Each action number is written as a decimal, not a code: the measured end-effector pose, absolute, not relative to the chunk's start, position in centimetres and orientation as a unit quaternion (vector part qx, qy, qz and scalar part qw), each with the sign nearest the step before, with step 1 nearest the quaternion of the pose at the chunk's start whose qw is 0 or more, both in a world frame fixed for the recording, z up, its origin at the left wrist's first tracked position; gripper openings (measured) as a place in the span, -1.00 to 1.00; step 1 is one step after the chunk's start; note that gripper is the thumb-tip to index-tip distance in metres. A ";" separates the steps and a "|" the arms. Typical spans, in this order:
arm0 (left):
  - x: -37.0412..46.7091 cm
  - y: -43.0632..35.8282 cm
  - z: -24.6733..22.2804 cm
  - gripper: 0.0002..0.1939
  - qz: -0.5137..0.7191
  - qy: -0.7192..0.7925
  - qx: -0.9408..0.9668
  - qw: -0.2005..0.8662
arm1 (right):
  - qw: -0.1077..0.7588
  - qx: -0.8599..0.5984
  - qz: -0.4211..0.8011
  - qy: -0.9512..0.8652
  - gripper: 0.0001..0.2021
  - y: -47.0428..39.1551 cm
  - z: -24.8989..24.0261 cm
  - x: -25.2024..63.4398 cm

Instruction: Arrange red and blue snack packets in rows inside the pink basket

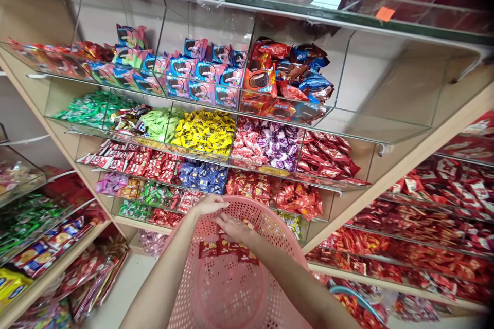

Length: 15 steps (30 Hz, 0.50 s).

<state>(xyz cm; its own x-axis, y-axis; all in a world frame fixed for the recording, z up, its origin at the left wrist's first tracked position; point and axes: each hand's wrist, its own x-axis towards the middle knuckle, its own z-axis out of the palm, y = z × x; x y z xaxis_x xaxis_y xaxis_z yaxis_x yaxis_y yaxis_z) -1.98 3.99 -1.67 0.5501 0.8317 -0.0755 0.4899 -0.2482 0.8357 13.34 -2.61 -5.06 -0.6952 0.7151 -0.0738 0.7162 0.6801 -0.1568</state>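
A pink perforated plastic basket [184, 272] is in front of me, its opening facing up toward me. My left hand [208, 206] is closed on the basket's far rim, fingers curled over the edge. Inside the basket, my right hand [237, 230] reaches across to the far wall, its fingers bent against small dark red snack packets. Several of these red packets [227, 248] lie in a rough row just below that hand. The fingertips are partly hidden, so how many packets they hold does not show.
Glass-divided shelves ahead hold yellow-wrapped sweets [204, 132], blue packets [203, 176], red packets [249, 185] and pink-and-blue cookie packs [198, 74]. A wooden side panel [409, 149] slants on the right. A blue-rimmed basket [357, 298] stands low at right. Floor [131, 288] shows at lower left.
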 end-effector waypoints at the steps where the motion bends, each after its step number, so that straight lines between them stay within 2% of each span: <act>1: -2.0 4.0 -1.7 -0.50 0.196 0.434 0.764 0.435 | -0.005 0.389 -0.084 0.917 -0.34 -2.7 -5.1 13.4; 7: -2.0 3.9 -1.7 -0.50 0.195 0.450 0.757 0.432 | -0.022 0.397 -0.047 0.916 -0.35 -3.1 -5.4 13.1; 15: -2.1 3.8 -1.5 -0.49 0.195 0.444 0.763 0.427 | -0.055 0.456 -0.066 0.886 -0.44 -4.0 -3.5 14.8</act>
<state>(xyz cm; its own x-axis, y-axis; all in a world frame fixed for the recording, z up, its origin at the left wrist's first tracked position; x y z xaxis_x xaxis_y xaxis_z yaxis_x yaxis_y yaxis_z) -2.10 3.78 -1.53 0.5297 0.8443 -0.0813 0.5109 -0.2411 0.8251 14.76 -3.99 -3.48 -0.5777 0.8155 0.0368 0.8011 0.5750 -0.1661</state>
